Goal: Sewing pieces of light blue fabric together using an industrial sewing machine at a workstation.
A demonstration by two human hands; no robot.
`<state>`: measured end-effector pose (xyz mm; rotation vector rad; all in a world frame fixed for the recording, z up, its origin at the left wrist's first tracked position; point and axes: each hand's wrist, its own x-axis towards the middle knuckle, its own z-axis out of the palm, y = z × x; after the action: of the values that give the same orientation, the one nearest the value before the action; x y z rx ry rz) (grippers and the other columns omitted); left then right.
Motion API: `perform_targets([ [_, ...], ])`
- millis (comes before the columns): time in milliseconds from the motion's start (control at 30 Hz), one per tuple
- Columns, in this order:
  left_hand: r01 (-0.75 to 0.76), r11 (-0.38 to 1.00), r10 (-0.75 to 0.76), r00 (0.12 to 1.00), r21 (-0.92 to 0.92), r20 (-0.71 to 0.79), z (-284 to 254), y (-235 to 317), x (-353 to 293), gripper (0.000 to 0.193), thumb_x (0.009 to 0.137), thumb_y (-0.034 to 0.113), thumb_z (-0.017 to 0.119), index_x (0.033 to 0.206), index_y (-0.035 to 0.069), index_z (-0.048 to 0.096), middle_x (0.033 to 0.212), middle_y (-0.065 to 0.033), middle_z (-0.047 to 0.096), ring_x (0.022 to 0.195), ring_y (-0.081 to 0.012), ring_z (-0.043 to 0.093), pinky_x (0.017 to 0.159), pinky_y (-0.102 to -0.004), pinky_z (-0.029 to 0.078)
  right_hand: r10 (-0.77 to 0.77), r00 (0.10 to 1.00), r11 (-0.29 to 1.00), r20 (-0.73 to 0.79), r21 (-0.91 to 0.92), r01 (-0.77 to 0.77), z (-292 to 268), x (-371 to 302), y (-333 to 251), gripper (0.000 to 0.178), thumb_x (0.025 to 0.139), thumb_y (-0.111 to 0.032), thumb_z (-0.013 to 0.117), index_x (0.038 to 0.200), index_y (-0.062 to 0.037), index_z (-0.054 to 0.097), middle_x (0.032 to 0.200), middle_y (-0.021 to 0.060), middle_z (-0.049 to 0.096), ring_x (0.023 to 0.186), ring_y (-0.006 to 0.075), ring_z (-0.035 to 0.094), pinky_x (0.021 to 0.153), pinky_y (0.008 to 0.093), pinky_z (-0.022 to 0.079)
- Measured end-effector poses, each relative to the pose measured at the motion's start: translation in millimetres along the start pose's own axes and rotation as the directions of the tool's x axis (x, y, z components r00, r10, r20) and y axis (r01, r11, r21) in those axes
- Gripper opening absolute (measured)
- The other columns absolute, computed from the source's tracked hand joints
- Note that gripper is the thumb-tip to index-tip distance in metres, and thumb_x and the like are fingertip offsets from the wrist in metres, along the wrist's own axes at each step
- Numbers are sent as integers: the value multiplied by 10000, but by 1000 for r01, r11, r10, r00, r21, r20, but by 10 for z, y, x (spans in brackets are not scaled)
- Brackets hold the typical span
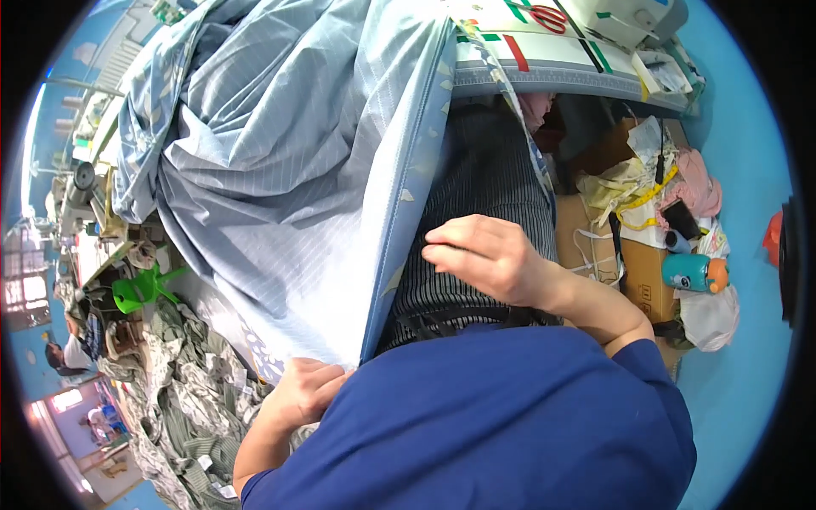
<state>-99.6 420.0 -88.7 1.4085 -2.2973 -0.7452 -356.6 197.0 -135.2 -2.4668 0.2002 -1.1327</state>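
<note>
A large light-blue cloth with thin pale stripes (280,187) spills from the sewing table over my lap. Along its right edge runs a stitched border (399,195) with a leaf print. My left hand (308,389) is closed on the cloth's lower corner, close to my body at the lower left; its fingertips are partly hidden. Over my lap, right of the border, hovers my right hand (486,255). Its fingers and thumb are drawn together, with nothing visible between them, and it is apart from the cloth. A narrow printed strip (501,76) hangs from the table edge.
Red-handled scissors (548,17) lie on the white tabletop (552,53), near a sewing machine (633,21). At right, a cardboard box (650,280) stands by a teal bottle (687,272) and a yellow tape measure (650,204). Patterned fabric (183,382) is heaped at lower left, near a green stool (144,289).
</note>
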Motion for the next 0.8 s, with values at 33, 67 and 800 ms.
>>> perform_targets([
  [33, 14, 1000, -14, 992, 3, 129, -55, 58, 81, 216, 658, 78, 667, 869, 69, 620, 604, -39, 471, 499, -228, 542, 461, -362, 441, -1, 1000, 1000, -18, -8, 1, 9, 37, -31, 198, 780, -60, 686, 976, -58, 659, 989, 74, 652, 920, 222, 644, 754, 339, 539],
  [67, -19, 1000, 17, 994, 11, 112, -98, 79, 177, 216, 658, 78, 667, 869, 69, 620, 604, -39, 471, 499, -228, 542, 461, -362, 441, -92, 996, 996, 3, -15, 92, 13, 72, -69, 191, 786, -80, 673, 976, -72, 659, 989, 66, 649, 946, 211, 631, 781, 339, 528],
  [800, 88, 873, 424, 351, -480, 835, -34, -278, 1622, 292, 711, 251, 687, 849, 0, 630, 797, -210, 633, 734, -417, 585, 636, -446, 463, -3, 1000, 931, 4, -365, 4, -228, 97, 691, 143, 793, -104, 598, 914, -57, 660, 1018, 54, 642, 1036, 209, 585, 948, 360, 457],
])
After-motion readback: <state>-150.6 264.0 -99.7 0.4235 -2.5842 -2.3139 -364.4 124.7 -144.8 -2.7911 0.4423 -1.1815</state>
